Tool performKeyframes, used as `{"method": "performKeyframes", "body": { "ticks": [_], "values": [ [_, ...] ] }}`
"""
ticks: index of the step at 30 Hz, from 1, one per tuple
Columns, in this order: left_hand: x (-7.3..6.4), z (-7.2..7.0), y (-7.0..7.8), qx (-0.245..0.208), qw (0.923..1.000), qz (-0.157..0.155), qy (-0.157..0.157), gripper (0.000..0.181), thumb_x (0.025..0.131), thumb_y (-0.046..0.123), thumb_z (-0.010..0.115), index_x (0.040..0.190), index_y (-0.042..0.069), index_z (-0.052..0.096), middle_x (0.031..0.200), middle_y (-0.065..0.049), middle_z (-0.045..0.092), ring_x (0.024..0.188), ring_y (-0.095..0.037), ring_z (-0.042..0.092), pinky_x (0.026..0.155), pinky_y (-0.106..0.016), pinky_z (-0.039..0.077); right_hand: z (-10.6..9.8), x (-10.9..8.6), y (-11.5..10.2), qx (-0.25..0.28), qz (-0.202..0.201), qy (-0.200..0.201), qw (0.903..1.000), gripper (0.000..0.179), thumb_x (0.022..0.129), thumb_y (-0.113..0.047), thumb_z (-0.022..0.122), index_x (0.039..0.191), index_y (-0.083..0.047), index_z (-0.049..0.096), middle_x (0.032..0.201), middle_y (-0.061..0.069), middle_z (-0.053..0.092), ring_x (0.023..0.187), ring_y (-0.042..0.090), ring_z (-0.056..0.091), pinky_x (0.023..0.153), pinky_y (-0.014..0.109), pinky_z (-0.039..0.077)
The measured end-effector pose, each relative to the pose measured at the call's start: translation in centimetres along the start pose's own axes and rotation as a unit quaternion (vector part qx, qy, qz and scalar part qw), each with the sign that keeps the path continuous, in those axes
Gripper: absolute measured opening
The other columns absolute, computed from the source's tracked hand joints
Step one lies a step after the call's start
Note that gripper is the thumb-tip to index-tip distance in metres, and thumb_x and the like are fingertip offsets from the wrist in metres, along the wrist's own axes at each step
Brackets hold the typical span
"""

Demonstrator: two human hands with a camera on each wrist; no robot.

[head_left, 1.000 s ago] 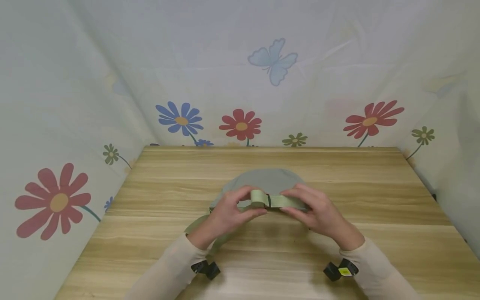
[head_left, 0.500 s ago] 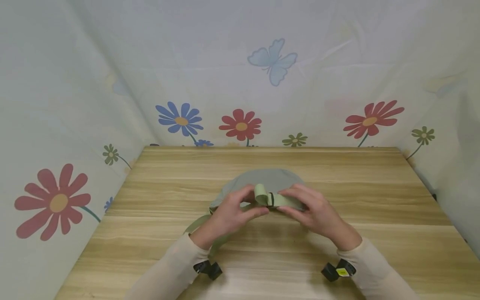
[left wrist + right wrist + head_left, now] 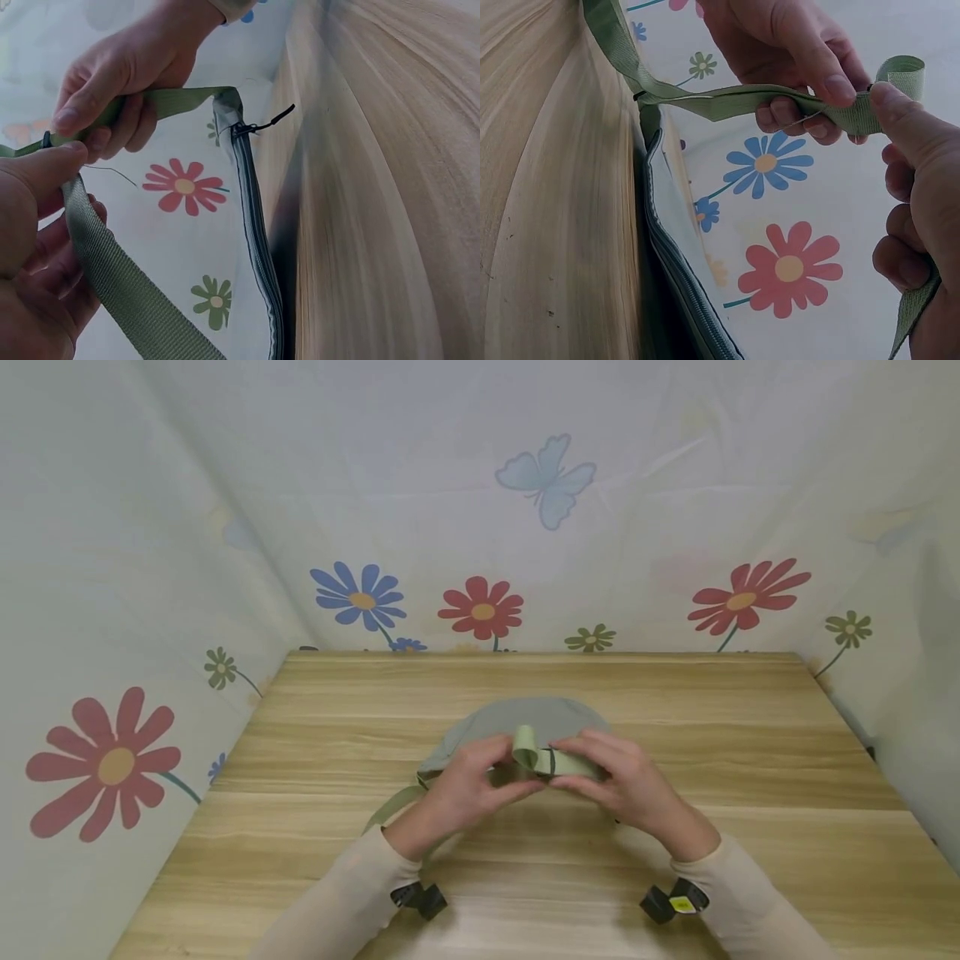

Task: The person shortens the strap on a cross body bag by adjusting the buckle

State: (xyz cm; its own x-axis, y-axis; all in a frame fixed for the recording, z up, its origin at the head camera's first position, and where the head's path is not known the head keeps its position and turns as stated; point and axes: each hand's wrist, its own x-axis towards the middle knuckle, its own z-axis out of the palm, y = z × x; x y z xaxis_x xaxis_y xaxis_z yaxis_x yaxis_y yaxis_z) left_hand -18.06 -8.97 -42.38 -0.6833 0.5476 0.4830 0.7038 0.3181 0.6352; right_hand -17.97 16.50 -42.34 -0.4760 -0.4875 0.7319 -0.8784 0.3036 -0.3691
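A grey-green zippered bag, apparently a waist bag, lies on the table behind both hands, its zipper facing the person. Its green webbing strap is raised in front of it. My left hand pinches the strap between thumb and fingers, beside a rolled-up loop of webbing. Close by, my right hand pinches the strap at a narrow black band around it. The right thumb lies against that band in the left wrist view. Part of the bag's front is hidden by the hands.
The wood-grain table is enclosed by a pale curtain printed with flowers and a butterfly. A strap tail trails left of the left wrist. A thin zipper cord sticks out from the bag's end.
The webbing loop has turned from lying sideways to standing upright. The black band has shifted slightly right, and the hands have drawn a little closer together. The bag stays in place.
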Motion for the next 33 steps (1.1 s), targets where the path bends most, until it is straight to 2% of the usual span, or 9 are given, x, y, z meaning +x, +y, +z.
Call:
{"method": "performKeyframes", "body": {
  "ticks": [3,5,9,14,20,28,33],
  "values": [
    [0.1,0.1,0.0,0.012,0.9997,0.022,-0.001,0.027,0.088,0.013,0.091,0.108,0.009,0.073,0.103,-0.005,0.077,0.088,-0.010,0.066,0.079,-0.022,0.059,0.2,0.0,0.0,0.002,-0.013,-0.002,0.9999,0.044,0.103,-0.041,0.070,0.123,-0.002,0.076,0.098,0.004,0.073,0.073,0.007,0.056,0.064,0.014,0.047],
    [0.2,0.1,0.1,0.023,0.9992,0.034,-0.002,0.025,0.088,0.012,0.091,0.101,0.008,0.071,0.098,-0.005,0.074,0.085,-0.011,0.063,0.077,-0.022,0.057,0.2,0.0,0.0,0.002,-0.012,-0.009,0.9999,0.044,0.103,-0.042,0.069,0.122,-0.002,0.076,0.098,0.003,0.072,0.071,0.010,0.058,0.064,0.014,0.047],
    [0.2,-0.1,0.1,0.030,0.9989,0.035,-0.012,0.022,0.089,0.013,0.090,0.100,0.009,0.071,0.097,-0.003,0.074,0.087,-0.013,0.068,0.081,-0.023,0.059,0.1,0.1,-0.1,0.002,-0.011,-0.018,0.9998,0.040,0.105,-0.042,0.068,0.119,-0.006,0.076,0.097,0.001,0.070,0.070,0.009,0.057,0.063,0.012,0.047],
    [0.0,-0.7,0.2,0.048,0.9978,0.030,-0.033,0.030,0.091,0.014,0.088,0.117,0.005,0.076,0.112,-0.006,0.081,0.102,-0.019,0.077,0.093,-0.029,0.063,0.1,0.0,0.0,0.010,-0.019,-0.017,0.9996,0.034,0.106,-0.040,0.068,0.114,-0.007,0.074,0.094,0.001,0.069,0.071,0.005,0.055,0.060,0.012,0.045],
    [-0.2,-1.4,0.3,0.087,0.9942,0.043,-0.045,0.030,0.094,0.015,0.086,0.120,0.004,0.075,0.114,-0.007,0.082,0.104,-0.020,0.079,0.094,-0.031,0.064,0.1,-0.2,0.1,0.007,0.002,-0.030,0.9995,0.035,0.104,-0.043,0.070,0.113,-0.009,0.075,0.097,-0.002,0.072,0.073,0.002,0.055,0.062,0.012,0.045],
    [-0.4,-1.9,0.1,0.143,0.9845,0.095,-0.036,0.028,0.092,0.012,0.088,0.115,0.005,0.075,0.108,-0.006,0.083,0.101,-0.017,0.080,0.090,-0.028,0.065,0.3,-0.3,0.2,0.012,-0.003,-0.032,0.9994,0.034,0.104,-0.041,0.071,0.114,-0.009,0.075,0.097,-0.001,0.072,0.070,0.010,0.060,0.063,0.014,0.047],
    [-0.6,-2.1,0.1,0.183,0.9770,0.106,-0.027,0.029,0.090,0.011,0.089,0.115,0.004,0.076,0.108,-0.006,0.083,0.100,-0.015,0.081,0.089,-0.025,0.064,0.3,-0.1,0.1,0.017,0.005,-0.027,0.9995,0.037,0.104,-0.043,0.070,0.114,-0.008,0.075,0.099,0.001,0.075,0.075,0.007,0.062,0.065,0.015,0.049]
  ]
}}
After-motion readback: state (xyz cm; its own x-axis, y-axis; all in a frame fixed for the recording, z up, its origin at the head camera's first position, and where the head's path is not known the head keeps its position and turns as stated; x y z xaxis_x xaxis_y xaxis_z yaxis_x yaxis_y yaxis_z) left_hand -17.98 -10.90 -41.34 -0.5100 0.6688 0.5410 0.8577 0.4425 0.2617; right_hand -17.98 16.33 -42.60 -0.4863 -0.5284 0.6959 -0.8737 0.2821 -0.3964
